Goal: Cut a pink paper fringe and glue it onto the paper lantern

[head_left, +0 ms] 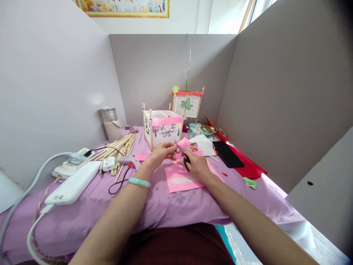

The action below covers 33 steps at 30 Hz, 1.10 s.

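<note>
Black-handled scissors are gripped in my right hand, their blades pointing up and left toward a small pink paper piece. Beside the blades, my left hand is closed in a pinch at the edge of that piece. A larger pink paper sheet lies under my right hand, with a pale patch on it. Just beyond my hands stands a lantern made of sticks and white paper panels, with drawings and a pink band along its top edge.
A second lantern with red fringe hangs behind. Wooden sticks, a glue gun, a white power strip and a bottle are left. A phone and red material lie right. Grey partitions surround the table.
</note>
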Each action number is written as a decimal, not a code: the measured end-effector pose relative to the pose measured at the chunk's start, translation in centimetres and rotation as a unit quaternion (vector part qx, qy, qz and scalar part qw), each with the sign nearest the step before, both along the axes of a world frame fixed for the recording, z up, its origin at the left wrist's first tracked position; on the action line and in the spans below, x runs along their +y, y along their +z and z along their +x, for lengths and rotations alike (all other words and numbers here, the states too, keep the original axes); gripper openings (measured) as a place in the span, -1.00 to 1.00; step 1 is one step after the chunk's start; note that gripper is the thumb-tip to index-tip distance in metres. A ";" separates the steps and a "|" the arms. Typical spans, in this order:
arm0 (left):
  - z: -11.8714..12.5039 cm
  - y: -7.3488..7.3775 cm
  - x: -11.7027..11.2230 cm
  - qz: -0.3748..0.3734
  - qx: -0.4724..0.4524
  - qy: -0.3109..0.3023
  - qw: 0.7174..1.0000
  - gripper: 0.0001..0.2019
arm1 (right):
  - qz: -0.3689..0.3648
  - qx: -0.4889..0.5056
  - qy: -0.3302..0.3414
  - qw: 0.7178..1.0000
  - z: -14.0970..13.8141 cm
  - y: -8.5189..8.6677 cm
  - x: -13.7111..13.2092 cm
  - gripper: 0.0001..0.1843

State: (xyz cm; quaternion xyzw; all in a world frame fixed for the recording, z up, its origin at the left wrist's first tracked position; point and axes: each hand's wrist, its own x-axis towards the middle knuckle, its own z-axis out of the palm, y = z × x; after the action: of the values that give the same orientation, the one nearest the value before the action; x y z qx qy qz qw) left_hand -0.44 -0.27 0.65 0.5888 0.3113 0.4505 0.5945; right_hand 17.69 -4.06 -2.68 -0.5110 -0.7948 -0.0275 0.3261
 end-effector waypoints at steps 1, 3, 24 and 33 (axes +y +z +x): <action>0.0 0.0 0.0 0.000 -0.002 0.000 1.000 -0.76 | -0.001 0.001 0.000 1.000 0.0 0.0 0.0 -0.70; 0.0 0.0 0.0 0.001 -0.004 -0.002 1.000 -0.75 | -0.003 0.003 -0.001 1.000 0.0 0.0 0.0 -0.69; 0.1 0.3 -0.4 0.002 -0.049 0.034 0.998 -0.76 | -0.008 -0.004 0.029 1.000 -0.1 -0.4 0.0 -0.65; 0.1 0.4 -0.4 -0.006 -0.045 0.028 0.999 -0.78 | -0.025 0.000 0.004 1.000 -0.2 0.0 -0.1 -0.66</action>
State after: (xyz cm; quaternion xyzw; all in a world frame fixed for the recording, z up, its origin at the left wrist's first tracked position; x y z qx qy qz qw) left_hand -0.37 -0.65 1.03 0.5552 0.3037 0.4908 0.5988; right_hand 17.52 -4.20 -2.68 -0.5160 -0.7973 -0.0068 0.3131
